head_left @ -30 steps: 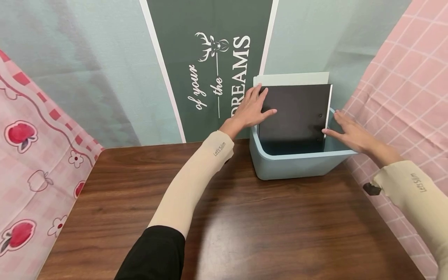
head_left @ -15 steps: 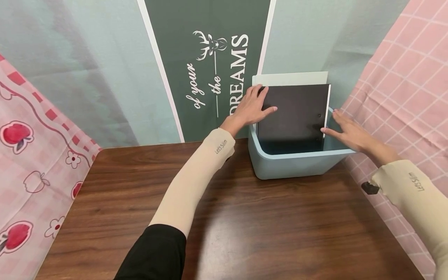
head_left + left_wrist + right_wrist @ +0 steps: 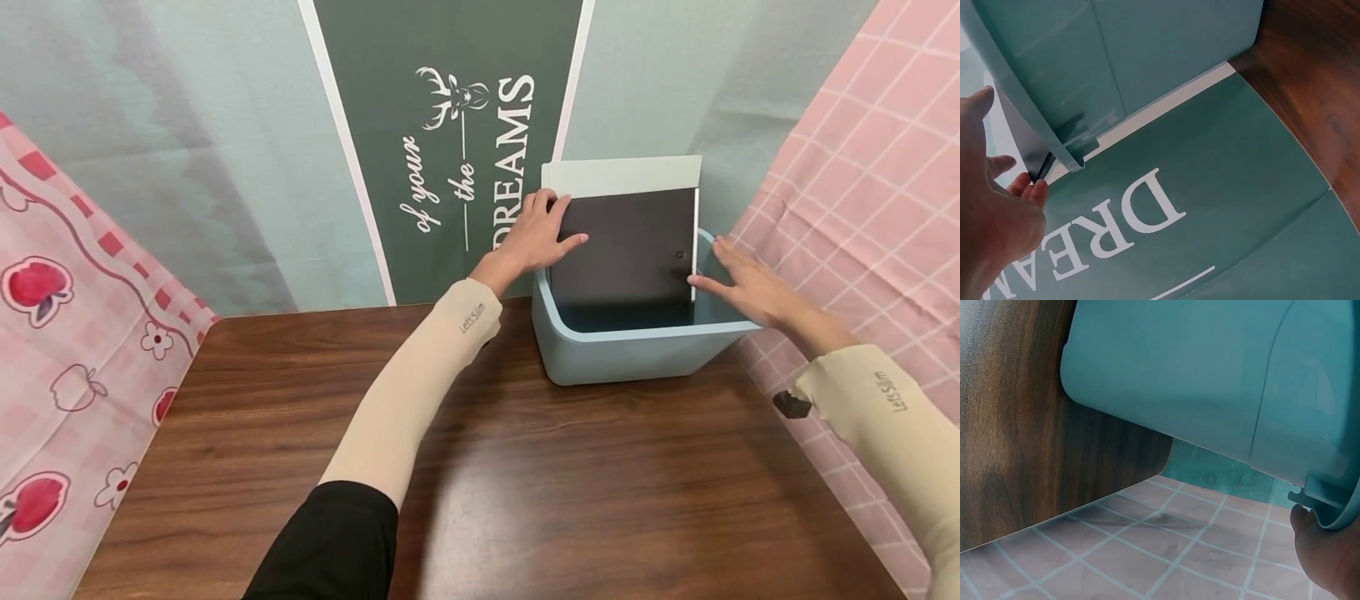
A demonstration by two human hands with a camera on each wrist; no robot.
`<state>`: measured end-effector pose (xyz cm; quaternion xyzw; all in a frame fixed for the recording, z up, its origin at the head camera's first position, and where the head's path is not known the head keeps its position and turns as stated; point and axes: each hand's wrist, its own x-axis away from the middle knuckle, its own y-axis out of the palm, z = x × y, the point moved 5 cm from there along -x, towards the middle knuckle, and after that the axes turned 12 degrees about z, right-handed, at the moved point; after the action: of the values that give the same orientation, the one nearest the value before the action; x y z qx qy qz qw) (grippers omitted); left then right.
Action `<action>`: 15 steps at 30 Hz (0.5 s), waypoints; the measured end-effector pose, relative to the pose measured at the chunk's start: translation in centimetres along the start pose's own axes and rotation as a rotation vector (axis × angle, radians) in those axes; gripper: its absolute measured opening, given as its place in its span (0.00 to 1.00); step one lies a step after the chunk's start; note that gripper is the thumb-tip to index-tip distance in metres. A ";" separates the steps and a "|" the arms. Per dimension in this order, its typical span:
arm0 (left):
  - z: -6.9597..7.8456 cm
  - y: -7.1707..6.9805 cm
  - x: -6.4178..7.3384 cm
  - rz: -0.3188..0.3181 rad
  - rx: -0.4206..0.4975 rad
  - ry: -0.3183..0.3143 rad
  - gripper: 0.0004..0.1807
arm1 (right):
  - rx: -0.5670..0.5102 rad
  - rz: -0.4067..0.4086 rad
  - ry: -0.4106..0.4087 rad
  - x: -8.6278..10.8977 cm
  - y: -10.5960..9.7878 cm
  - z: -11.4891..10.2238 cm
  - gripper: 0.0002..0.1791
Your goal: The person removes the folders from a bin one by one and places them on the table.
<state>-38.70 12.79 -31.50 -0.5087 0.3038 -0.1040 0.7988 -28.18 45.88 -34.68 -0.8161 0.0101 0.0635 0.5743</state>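
On the wooden table (image 3: 300, 400) sits a blue bin (image 3: 626, 360), our right hand (image 3: 752, 283) resting on its rim, fingers extended. A dark panel (image 3: 626, 254) stands partly inside; our left hand (image 3: 534, 235), fingers relaxed, touches its corner, a pale panel (image 3: 626, 174) behind.

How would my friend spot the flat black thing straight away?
Find the brown wooden table, then the blue bin on it. Sticking up from the bin, by the left hand, is the flat black thing: dark, unlike the pale panel behind it.
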 end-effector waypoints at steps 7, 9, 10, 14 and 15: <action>0.0 0.5 0.9 -0.004 0.005 0.014 0.46 | -0.002 -0.007 0.018 0.5 -0.4 -0.4 0.52; 0.0 0.8 1.1 0.008 0.003 0.023 0.46 | -0.005 -0.008 0.019 0.6 -0.3 -0.4 0.52; 0.0 0.9 1.2 0.014 0.005 0.024 0.46 | -0.007 -0.008 0.019 0.6 -0.3 -0.4 0.52; 0.0 1.2 1.4 0.031 0.039 0.014 0.46 | -0.011 -0.005 0.016 0.5 -0.3 -0.4 0.52; 0.0 1.2 1.4 0.033 0.045 0.009 0.46 | -0.012 -0.004 0.016 0.5 -0.3 -0.3 0.52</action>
<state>-37.72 12.72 -33.11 -0.4849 0.3136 -0.0999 0.8103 -27.63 45.70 -34.31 -0.8202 0.0127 0.0560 0.5692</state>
